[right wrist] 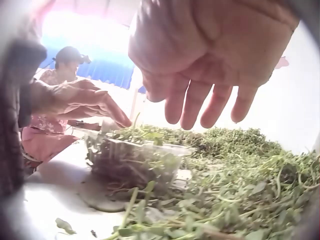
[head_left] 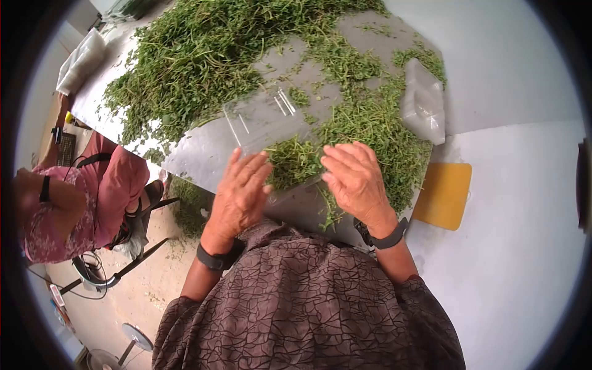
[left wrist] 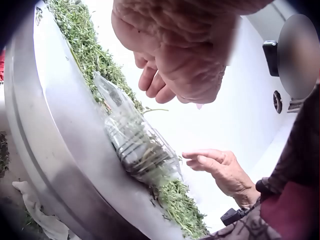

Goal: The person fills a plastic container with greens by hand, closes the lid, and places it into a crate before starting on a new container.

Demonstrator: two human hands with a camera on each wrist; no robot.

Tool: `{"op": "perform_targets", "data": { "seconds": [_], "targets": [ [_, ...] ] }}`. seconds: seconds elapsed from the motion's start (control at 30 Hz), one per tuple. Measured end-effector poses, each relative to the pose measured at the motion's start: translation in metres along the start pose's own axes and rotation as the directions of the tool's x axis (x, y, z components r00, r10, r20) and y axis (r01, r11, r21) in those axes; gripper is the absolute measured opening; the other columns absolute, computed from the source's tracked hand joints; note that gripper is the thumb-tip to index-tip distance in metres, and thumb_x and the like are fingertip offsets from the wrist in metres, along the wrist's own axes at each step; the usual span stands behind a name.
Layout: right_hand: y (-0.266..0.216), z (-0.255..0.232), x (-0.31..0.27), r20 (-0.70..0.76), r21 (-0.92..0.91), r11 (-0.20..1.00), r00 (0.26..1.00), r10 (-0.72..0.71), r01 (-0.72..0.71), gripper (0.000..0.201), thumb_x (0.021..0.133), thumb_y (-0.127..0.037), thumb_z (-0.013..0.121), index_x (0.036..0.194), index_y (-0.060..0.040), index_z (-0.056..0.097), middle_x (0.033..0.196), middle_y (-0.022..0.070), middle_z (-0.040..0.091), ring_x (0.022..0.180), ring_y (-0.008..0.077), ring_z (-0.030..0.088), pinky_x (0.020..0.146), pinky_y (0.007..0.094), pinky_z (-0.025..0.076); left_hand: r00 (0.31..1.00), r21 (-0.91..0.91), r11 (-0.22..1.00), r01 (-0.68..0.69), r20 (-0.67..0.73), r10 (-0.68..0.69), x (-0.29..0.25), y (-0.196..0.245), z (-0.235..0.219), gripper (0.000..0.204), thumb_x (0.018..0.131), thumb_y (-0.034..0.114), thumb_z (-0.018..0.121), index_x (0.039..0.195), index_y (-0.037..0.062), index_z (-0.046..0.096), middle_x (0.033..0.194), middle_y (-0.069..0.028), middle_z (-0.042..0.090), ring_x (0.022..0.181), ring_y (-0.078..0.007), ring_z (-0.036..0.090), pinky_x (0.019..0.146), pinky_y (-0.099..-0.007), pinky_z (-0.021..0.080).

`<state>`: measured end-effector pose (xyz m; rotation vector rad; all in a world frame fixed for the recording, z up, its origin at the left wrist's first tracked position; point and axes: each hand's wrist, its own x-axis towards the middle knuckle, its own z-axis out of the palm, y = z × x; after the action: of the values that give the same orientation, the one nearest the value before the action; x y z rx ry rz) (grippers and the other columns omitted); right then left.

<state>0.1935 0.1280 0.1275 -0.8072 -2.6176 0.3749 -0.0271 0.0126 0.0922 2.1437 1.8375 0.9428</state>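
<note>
A clear plastic clamshell box (right wrist: 132,162) stands at the table's near edge, filled with green leafy stems (head_left: 290,161). Its transparent lid (head_left: 262,120) lies folded back on the far side. My left hand (head_left: 240,194) is raised at the box's left, fingers extended and empty. On the opposite side my right hand (head_left: 357,182) hovers with relaxed, slightly bent fingers and nothing in them. In the right wrist view, the right hand's fingers (right wrist: 187,102) hang loosely above the greens, and stems poke up over the box rim.
Loose greens (head_left: 191,68) are heaped across the metal table (head_left: 197,154), with more along its right side. Clear plastic boxes stand stacked at the far left (head_left: 80,61) and lie at the right (head_left: 424,102). A yellow panel (head_left: 444,196) is beside the table; another person (head_left: 80,203) sits left.
</note>
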Motion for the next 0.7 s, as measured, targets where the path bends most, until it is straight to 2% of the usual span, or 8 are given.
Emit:
{"op": "perform_targets", "data": {
  "seconds": [0.07, 0.17, 0.23, 0.3, 0.37, 0.43, 0.53, 0.7],
  "targets": [
    [0.017, -0.007, -0.001, -0.096, -0.078, 0.995, 0.993, 0.062, -0.070, 0.028, 0.077, -0.011, 0.068, 0.103, -0.0006, 0.063, 0.111, 0.0139, 0.063, 0.101, 0.0294, 0.057, 0.091, 0.0401, 0.044, 0.993, 0.015, 0.999, 0.050, -0.108, -0.049, -0.003, -0.008, 0.000, 0.039, 0.075, 0.000, 0.062, 0.114, 0.0005, 0.057, 0.122, -0.0174, 0.057, 0.115, -0.0338, 0.053, 0.109, -0.0499, 0.031],
    [0.039, -0.019, 0.000, -0.152, -0.193, 0.935, 0.950, 0.272, -0.298, 0.032, 0.078, -0.011, 0.067, 0.107, 0.0012, 0.061, 0.112, 0.0180, 0.062, 0.097, 0.0316, 0.059, 0.085, 0.0401, 0.048, 0.977, 0.005, 0.996, 0.084, -0.198, -0.081, -0.008, -0.023, 0.002, 0.039, 0.076, -0.004, 0.058, 0.114, 0.0018, 0.057, 0.122, -0.0163, 0.057, 0.115, -0.0343, 0.053, 0.108, -0.0499, 0.033],
    [0.057, -0.021, 0.000, -0.190, -0.265, 0.915, 0.947, 0.259, -0.304, 0.035, 0.078, -0.012, 0.068, 0.108, 0.0025, 0.059, 0.112, 0.0204, 0.061, 0.096, 0.0350, 0.060, 0.081, 0.0420, 0.049, 0.950, -0.017, 0.991, 0.135, -0.281, -0.134, -0.011, -0.029, 0.008, 0.037, 0.078, -0.005, 0.055, 0.114, 0.0021, 0.057, 0.122, -0.0157, 0.057, 0.116, -0.0345, 0.053, 0.107, -0.0498, 0.035],
    [0.072, -0.017, 0.001, -0.195, -0.283, 0.854, 0.898, 0.395, -0.437, 0.037, 0.078, -0.013, 0.068, 0.109, 0.0036, 0.058, 0.111, 0.0208, 0.061, 0.097, 0.0364, 0.060, 0.081, 0.0431, 0.050, 0.943, -0.035, 0.988, 0.153, -0.293, -0.156, -0.013, -0.032, 0.012, 0.035, 0.080, -0.006, 0.052, 0.114, 0.0026, 0.057, 0.121, -0.0153, 0.057, 0.116, -0.0349, 0.053, 0.106, -0.0495, 0.036],
    [0.079, -0.013, 0.003, -0.230, -0.317, 0.848, 0.902, 0.365, -0.424, 0.034, 0.078, -0.016, 0.069, 0.104, 0.0038, 0.058, 0.101, 0.0190, 0.064, 0.089, 0.0369, 0.062, 0.076, 0.0437, 0.050, 0.939, -0.032, 0.986, 0.162, -0.302, -0.164, -0.018, -0.038, 0.020, 0.033, 0.081, -0.006, 0.053, 0.113, 0.0024, 0.057, 0.120, -0.0152, 0.058, 0.114, -0.0347, 0.053, 0.103, -0.0475, 0.039],
    [0.081, -0.011, 0.006, -0.100, -0.385, 0.722, 0.803, 0.587, -0.576, 0.024, 0.075, -0.013, 0.070, 0.087, 0.0038, 0.059, 0.083, 0.0170, 0.065, 0.076, 0.0361, 0.063, 0.068, 0.0445, 0.050, 0.931, -0.074, 0.981, 0.181, -0.309, -0.195, -0.021, -0.041, 0.027, 0.031, 0.082, -0.005, 0.053, 0.112, 0.0021, 0.058, 0.120, -0.0152, 0.058, 0.113, -0.0346, 0.054, 0.100, -0.0460, 0.041],
    [0.090, -0.007, 0.001, -0.105, -0.396, 0.734, 0.821, 0.561, -0.552, 0.016, 0.071, -0.010, 0.069, 0.073, 0.0009, 0.057, 0.067, 0.0155, 0.061, 0.065, 0.0357, 0.062, 0.062, 0.0451, 0.048, 0.918, -0.130, 0.967, 0.221, -0.308, -0.251, -0.023, -0.042, 0.032, 0.028, 0.084, -0.004, 0.052, 0.110, 0.0014, 0.058, 0.118, -0.0153, 0.059, 0.110, -0.0342, 0.055, 0.096, -0.0431, 0.043],
    [0.091, -0.031, -0.004, -0.319, -0.274, 0.780, 0.818, 0.479, -0.563, 0.010, 0.071, -0.008, 0.066, 0.081, -0.0051, 0.066, 0.068, 0.0174, 0.062, 0.067, 0.0348, 0.062, 0.063, 0.0405, 0.048, 0.889, -0.198, 0.938, 0.284, -0.313, -0.335, -0.025, -0.045, 0.038, 0.023, 0.087, -0.003, 0.051, 0.108, 0.0007, 0.059, 0.115, -0.0151, 0.060, 0.108, -0.0334, 0.056, 0.093, -0.0403, 0.044]
  ]
}}
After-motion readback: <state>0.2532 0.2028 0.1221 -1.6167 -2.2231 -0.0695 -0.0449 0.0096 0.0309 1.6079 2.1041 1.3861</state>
